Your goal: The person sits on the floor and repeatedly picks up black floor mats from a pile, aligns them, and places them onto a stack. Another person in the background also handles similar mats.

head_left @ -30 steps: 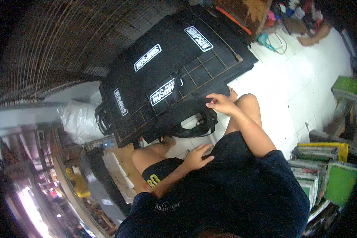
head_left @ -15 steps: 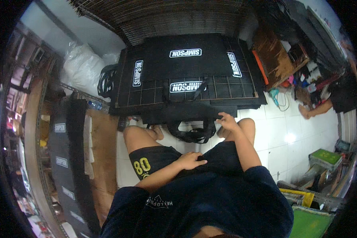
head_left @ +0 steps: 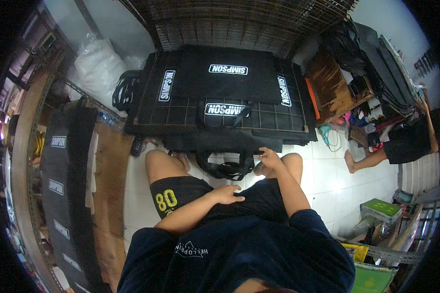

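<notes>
In front of me lies a broad stack of black fabric panels (head_left: 230,87) with white printed labels, and a thin wire rack (head_left: 178,126) spans it. A black fabric piece (head_left: 220,141) hangs along its near edge, with a bundle of black looped straps (head_left: 217,172) below, between my knees. My right hand (head_left: 270,159) is at the lower right edge of that piece, fingers apart; whether they touch the cloth I cannot tell. Over my lap rests my left hand (head_left: 226,194), open, thumb and fingers spread, holding nothing.
More wire racks (head_left: 230,24) are stacked behind the panels. On the left stand a long black labelled stack (head_left: 61,161), a wooden board (head_left: 107,180) and a white plastic bag (head_left: 100,66). Another person's leg (head_left: 369,158), a wooden box (head_left: 335,88) and green-topped frames (head_left: 381,207) are at right.
The view has shifted, so the scene sits a little further left, with more of the other person showing. My right hand stays near the fabric edge; my left hand stays over my lap.
</notes>
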`<control>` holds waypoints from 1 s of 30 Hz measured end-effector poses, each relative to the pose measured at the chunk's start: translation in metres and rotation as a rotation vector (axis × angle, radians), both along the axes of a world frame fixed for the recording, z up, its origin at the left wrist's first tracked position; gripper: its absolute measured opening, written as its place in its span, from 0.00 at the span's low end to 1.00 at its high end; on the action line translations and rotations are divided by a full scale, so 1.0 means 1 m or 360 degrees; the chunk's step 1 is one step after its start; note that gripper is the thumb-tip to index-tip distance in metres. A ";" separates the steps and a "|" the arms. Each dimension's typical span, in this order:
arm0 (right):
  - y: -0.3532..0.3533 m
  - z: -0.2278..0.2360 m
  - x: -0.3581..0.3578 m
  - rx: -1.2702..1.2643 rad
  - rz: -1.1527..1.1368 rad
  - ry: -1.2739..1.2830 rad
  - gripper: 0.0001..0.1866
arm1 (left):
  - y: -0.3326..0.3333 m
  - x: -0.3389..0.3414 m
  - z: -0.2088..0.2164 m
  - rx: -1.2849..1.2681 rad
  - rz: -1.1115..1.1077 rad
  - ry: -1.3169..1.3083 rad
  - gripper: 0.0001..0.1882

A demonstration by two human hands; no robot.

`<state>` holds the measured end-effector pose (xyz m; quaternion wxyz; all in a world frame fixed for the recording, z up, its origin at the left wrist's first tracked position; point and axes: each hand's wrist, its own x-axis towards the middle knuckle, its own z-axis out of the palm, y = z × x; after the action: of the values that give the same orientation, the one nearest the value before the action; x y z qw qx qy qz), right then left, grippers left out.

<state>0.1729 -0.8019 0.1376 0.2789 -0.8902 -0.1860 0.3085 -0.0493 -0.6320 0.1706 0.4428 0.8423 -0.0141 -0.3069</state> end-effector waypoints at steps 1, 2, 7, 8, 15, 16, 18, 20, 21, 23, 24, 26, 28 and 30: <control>-0.001 0.000 0.000 -0.0040 0.0021 -0.0052 0.27 | 0.002 0.000 0.000 0.0005 -0.0007 -0.0018 0.35; -0.001 0.000 0.000 -0.0080 0.0042 -0.0104 0.27 | 0.002 0.001 0.001 0.0015 -0.0017 -0.0077 0.36; -0.004 -0.001 -0.001 -0.0022 0.0061 -0.0141 0.26 | -0.003 0.002 0.007 0.0048 -0.0055 -0.0065 0.36; -0.004 -0.003 0.000 -0.0012 0.0071 -0.0192 0.26 | -0.004 0.003 0.009 0.0067 -0.0071 -0.0060 0.36; -0.004 -0.007 -0.001 0.0046 0.0121 -0.0241 0.25 | 0.007 0.006 0.022 0.0019 0.0216 -0.0196 0.33; -0.005 -0.007 0.000 0.0047 0.0111 -0.0230 0.25 | 0.007 0.007 0.020 0.0020 0.0240 -0.0188 0.33; -0.002 -0.009 -0.001 0.0014 0.0056 -0.0136 0.25 | 0.008 0.009 0.015 0.0025 0.0276 -0.0173 0.33; -0.011 -0.015 0.005 0.0057 0.0030 -0.0142 0.25 | 0.005 0.014 0.019 0.0012 0.0183 -0.0131 0.35; -0.015 -0.020 0.003 0.0122 0.0041 -0.0177 0.25 | 0.003 0.014 0.020 0.0006 0.0126 -0.0109 0.36; -0.018 -0.012 0.008 0.0357 -0.0047 -0.0113 0.25 | 0.000 0.012 0.017 -0.0034 0.0070 -0.0090 0.37; -0.020 -0.004 0.016 0.0737 -0.0196 0.0042 0.26 | -0.001 0.011 0.019 0.0033 0.0053 -0.0064 0.36; -0.024 0.039 0.044 0.1211 -0.0435 0.0171 0.26 | 0.002 0.004 0.006 -0.0009 0.0178 -0.0177 0.35; -0.050 0.119 0.082 0.1510 -0.0643 -0.0049 0.27 | 0.006 0.008 0.013 -0.0028 0.0212 -0.0073 0.37; -0.090 0.188 0.129 0.1974 -0.1009 -0.0217 0.24 | 0.004 0.012 0.006 -0.0049 0.0241 -0.0066 0.38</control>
<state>0.3017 -0.8922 0.3259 0.7998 -0.5954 -0.0761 -0.0075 -0.0377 -0.6284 0.1766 0.4771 0.8403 0.0359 -0.2549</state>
